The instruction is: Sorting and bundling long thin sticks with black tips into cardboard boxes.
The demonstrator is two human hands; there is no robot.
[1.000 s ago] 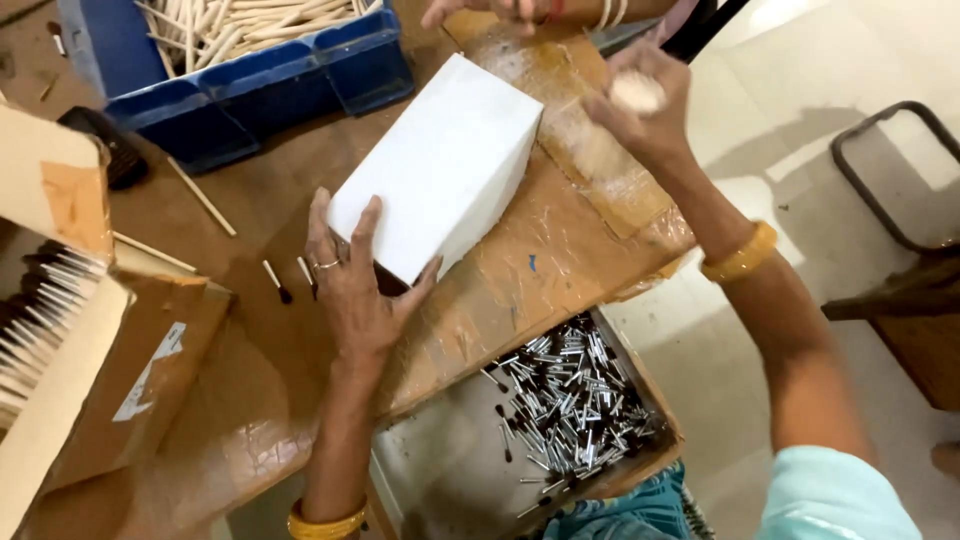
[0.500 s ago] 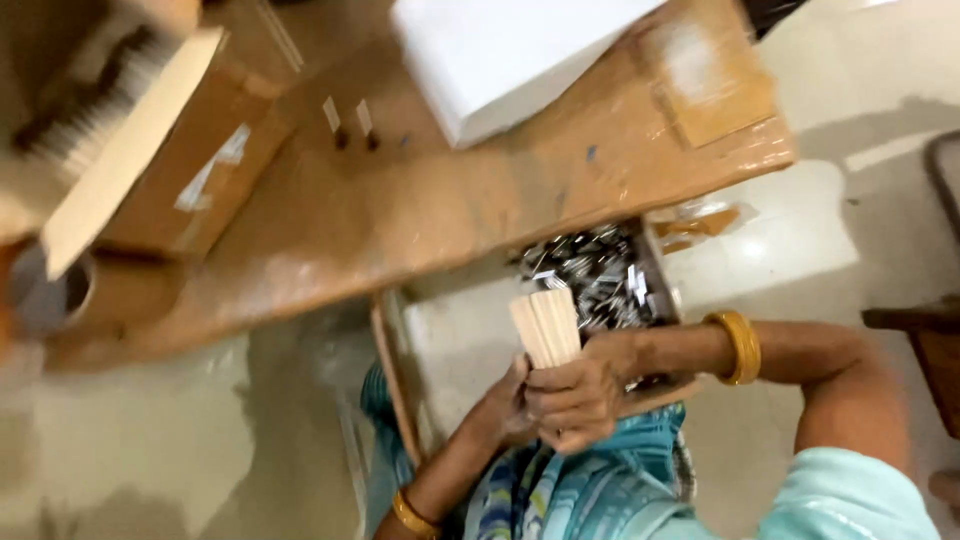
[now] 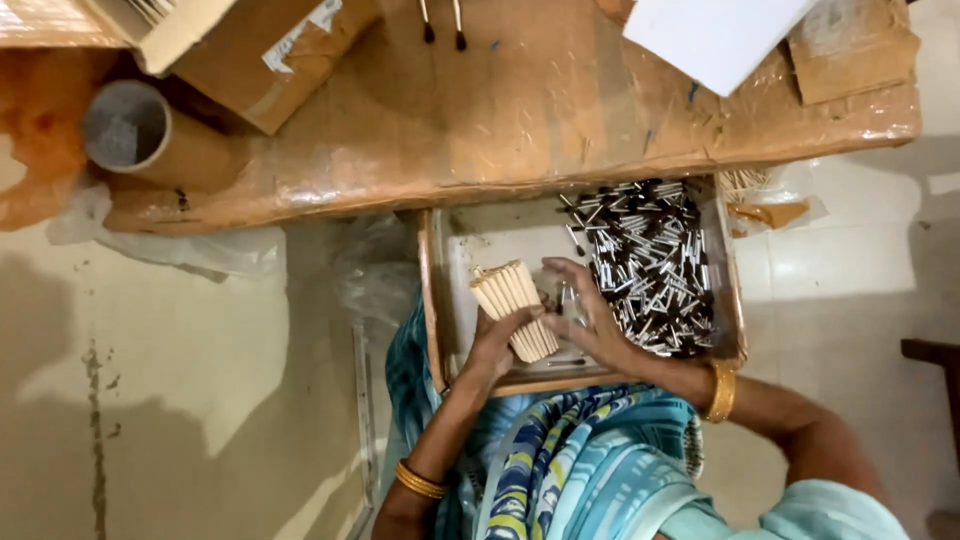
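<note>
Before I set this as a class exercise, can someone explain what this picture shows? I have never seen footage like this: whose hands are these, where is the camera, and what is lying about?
The camera sits on a person's head and looks straight down, so you see that person's own two bare hands and lap. There is no machine. The left hand grips a bundle of pale wooden sticks. The right hand reaches into a shallow tray on the lap, beside a heap of small black and silver metal pieces. Above the tray is a worktable wrapped in brown tape. On it lie a white box, a cardboard tube and an open cardboard box.
</note>
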